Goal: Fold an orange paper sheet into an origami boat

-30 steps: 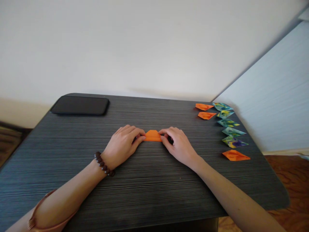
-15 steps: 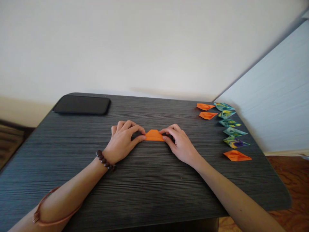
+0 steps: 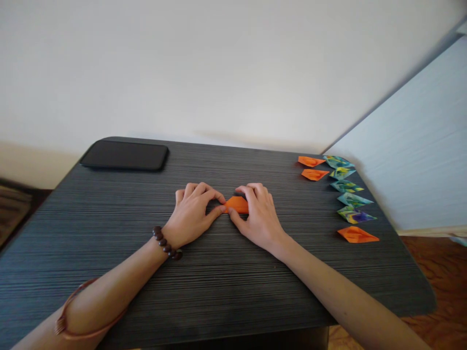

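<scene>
A small folded orange paper (image 3: pixel 238 204) lies flat in the middle of the dark striped table (image 3: pixel 219 291). My left hand (image 3: pixel 193 214), with a dark bead bracelet at its wrist, pinches the paper's left tip with thumb and forefinger. My right hand (image 3: pixel 257 216) covers the paper's right part, its thumb under the near edge and its fingers over the top. Only the middle of the paper shows between the two hands.
A black phone (image 3: pixel 124 155) lies face down at the table's far left. Along the right edge sit several folded paper boats: patterned blue-green ones (image 3: pixel 350 187) in a column and three orange ones (image 3: pixel 357 235). A pale panel (image 3: pixel 412 146) stands right of the table.
My right hand has slid left over the orange paper, so the hands are closer and less paper shows. The left hand has shifted slightly toward the paper's tip.
</scene>
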A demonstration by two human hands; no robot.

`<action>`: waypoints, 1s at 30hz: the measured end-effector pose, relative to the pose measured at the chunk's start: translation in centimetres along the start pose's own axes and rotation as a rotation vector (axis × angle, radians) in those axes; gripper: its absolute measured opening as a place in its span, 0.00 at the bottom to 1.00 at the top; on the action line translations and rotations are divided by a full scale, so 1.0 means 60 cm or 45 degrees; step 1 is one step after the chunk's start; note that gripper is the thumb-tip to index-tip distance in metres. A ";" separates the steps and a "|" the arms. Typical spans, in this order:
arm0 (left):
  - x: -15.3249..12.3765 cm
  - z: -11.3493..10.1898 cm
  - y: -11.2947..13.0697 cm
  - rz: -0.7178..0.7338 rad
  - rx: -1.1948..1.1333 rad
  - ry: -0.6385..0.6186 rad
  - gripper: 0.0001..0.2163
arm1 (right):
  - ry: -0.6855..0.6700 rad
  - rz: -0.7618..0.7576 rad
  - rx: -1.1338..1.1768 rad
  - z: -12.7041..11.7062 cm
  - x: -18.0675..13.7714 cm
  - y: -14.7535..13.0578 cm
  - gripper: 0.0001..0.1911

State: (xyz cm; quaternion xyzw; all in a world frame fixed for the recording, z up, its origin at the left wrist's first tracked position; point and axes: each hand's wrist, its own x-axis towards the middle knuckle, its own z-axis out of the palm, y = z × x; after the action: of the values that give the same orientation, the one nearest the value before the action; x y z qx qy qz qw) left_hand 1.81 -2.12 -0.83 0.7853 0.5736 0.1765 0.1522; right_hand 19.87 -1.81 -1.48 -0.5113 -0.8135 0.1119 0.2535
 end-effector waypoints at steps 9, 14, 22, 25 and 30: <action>0.001 -0.001 -0.002 -0.018 -0.008 -0.011 0.08 | -0.046 0.011 0.071 -0.014 -0.008 0.021 0.17; 0.001 -0.002 -0.002 -0.025 -0.015 -0.023 0.08 | -0.113 0.061 0.168 -0.022 -0.004 0.031 0.20; 0.000 -0.003 -0.001 -0.028 -0.021 -0.037 0.08 | -0.126 0.087 0.210 -0.038 -0.010 0.064 0.21; 0.001 -0.004 0.001 -0.044 -0.016 -0.046 0.08 | -0.143 0.081 0.199 -0.041 -0.012 0.068 0.20; 0.001 -0.004 0.002 -0.056 0.003 -0.039 0.08 | -0.160 0.068 0.191 -0.041 -0.013 0.067 0.20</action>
State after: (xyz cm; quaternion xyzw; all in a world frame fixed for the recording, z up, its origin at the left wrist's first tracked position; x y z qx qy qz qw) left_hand 1.83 -2.11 -0.54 0.7752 0.5886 0.1605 0.1638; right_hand 24.54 -0.89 -1.37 -0.5044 -0.8031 0.2113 0.2364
